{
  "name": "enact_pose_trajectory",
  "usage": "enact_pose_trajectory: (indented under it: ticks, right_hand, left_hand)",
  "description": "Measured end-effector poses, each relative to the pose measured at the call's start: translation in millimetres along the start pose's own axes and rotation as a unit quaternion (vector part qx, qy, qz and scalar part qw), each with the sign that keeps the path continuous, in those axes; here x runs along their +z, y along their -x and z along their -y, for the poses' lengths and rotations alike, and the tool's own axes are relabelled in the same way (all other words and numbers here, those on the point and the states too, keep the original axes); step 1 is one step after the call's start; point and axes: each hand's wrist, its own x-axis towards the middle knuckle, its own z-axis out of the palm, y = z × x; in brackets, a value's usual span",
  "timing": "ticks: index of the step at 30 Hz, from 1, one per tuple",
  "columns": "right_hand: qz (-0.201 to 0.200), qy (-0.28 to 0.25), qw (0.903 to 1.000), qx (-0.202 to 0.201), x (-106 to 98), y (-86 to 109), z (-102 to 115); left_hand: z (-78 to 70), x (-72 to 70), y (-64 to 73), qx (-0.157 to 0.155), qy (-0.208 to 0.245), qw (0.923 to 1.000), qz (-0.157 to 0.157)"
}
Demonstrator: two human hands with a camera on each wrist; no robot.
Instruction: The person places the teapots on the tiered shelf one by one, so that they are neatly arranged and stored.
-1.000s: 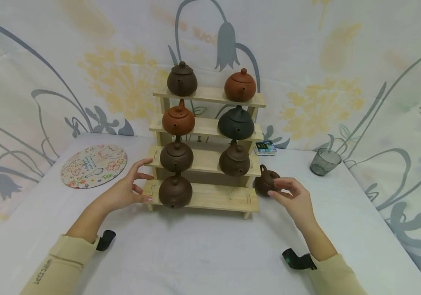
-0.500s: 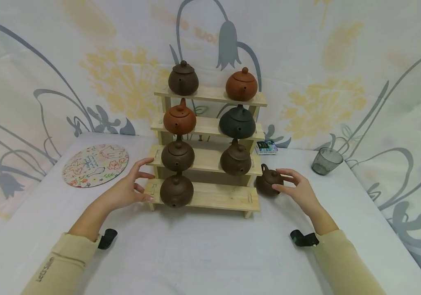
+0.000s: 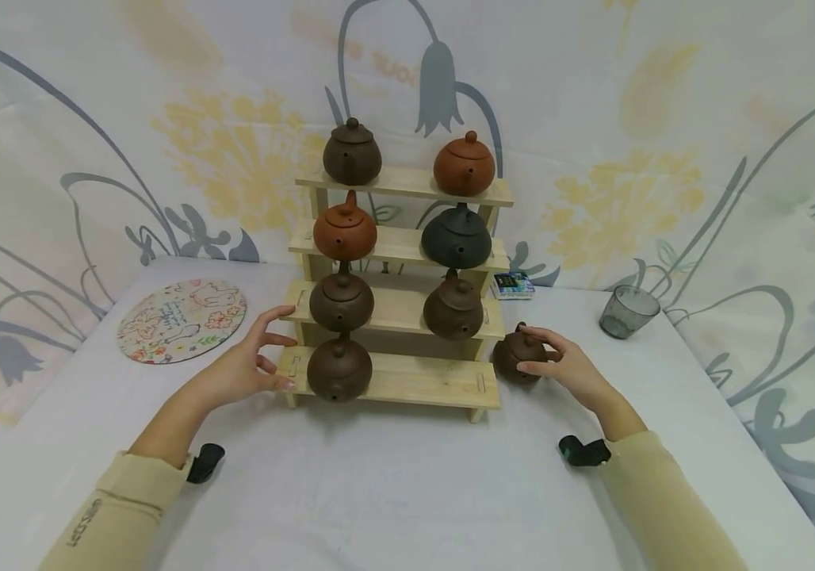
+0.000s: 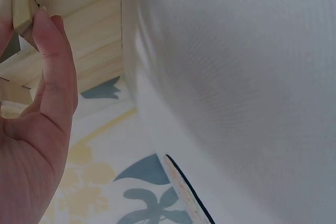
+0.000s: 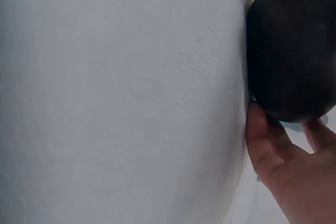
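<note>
A stepped wooden rack point(image 3: 425, 379) carries several small clay teapots, facing spout forward. At its left end my left hand point(image 3: 236, 371) grips the rack, thumb on the lowest board and fingertips up by the board above; the left wrist view has a corner of wood point(image 4: 22, 17) between thumb and fingers. On the table at the rack's right end stands a dark brown teapot point(image 3: 510, 357). My right hand point(image 3: 573, 370) holds this pot from the right, thumb across its front and fingers behind. Its rounded dark body point(image 5: 294, 51) fills the right wrist view's upper right, fingertips against its side.
A single brown teapot point(image 3: 339, 370) sits at the left of the lowest board. Left of the rack lies a round patterned mat point(image 3: 182, 321). Behind the right end is a small blue box point(image 3: 513, 285), with a grey glass cup point(image 3: 629, 311) farther right.
My right hand has closed in around the brown teapot, and the pot has turned so its handle now points more to the back. The left hand stays at the rack.
</note>
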Motion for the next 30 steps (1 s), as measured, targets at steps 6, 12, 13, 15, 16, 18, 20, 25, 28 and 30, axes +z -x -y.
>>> enact_pose_trajectory:
  ticks: [6,12,13,15,16,18,20,25,28,30]
  right_hand:
    - [-0.012,-0.009,0.9995,0.027,2.4,-4.2,0.5]
    - [-0.037,-0.014,0.9984,0.040,2.4,0.3,2.8]
    - [-0.037,-0.015,0.9985,0.037,1.8,1.8,3.6]
    - [-0.030,-0.018,0.9989,0.029,0.9,5.2,5.8]
    - [-0.026,-0.019,0.9991,0.026,0.6,7.5,7.4]
    - [-0.022,-0.014,0.9995,0.020,0.1,13.1,11.4]
    - [-0.021,-0.004,0.9997,0.013,0.3,18.9,16.3]
    - [-0.013,0.011,0.9998,-0.008,3.6,32.2,33.8]
    - [-0.004,0.017,0.9997,-0.014,6.6,38.1,42.7]
    - [0.004,0.019,0.9996,-0.020,8.8,41.2,47.3]
  left_hand:
    - [0.1,-0.9,0.1,-0.002,-0.003,1.0000,0.001]
    - [-0.4,-0.1,-1.1,0.005,-0.002,1.0000,0.005]
    - [-0.4,0.0,-0.8,0.005,-0.001,1.0000,0.004]
    - [0.0,-0.2,0.6,0.001,0.002,1.0000,0.003]
    - [0.3,-0.2,1.2,-0.003,0.003,1.0000,0.002]
    - [0.7,-0.4,2.3,-0.006,0.004,1.0000,0.003]
    - [0.5,-0.4,2.6,-0.006,0.004,1.0000,0.004]
    - [-1.1,-0.7,1.9,-0.003,0.002,1.0000,0.005]
    - [-1.4,-0.8,1.5,-0.004,0.002,1.0000,0.005]
    - [-1.6,-0.7,1.2,-0.002,0.002,1.0000,0.006]
